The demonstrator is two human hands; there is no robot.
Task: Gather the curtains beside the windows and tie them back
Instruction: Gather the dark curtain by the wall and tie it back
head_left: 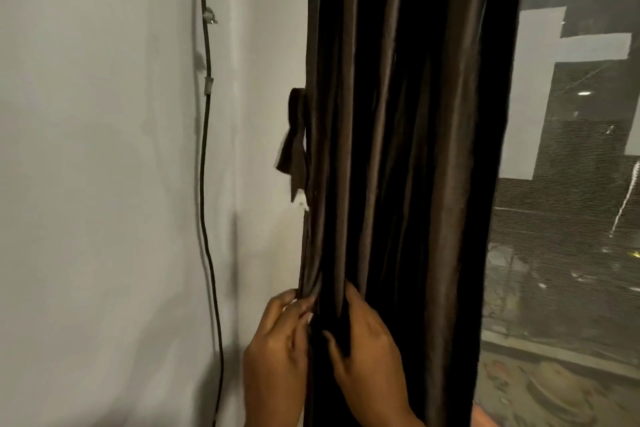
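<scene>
Nearby, cable [207,135] left of curtain [398,149].

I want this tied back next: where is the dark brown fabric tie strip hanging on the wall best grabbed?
Probably at the dark brown fabric tie strip's loose, flared lower end, reaching from the left, wall side. Its top looks fixed beside the dark brown pleated curtain; the bottom hangs free.

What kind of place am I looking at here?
Probably a room in a home or flat, at a window. A dark curtain hangs beside the pane, a plain white wall carries a clipped cable, and outside looks dark.
</scene>
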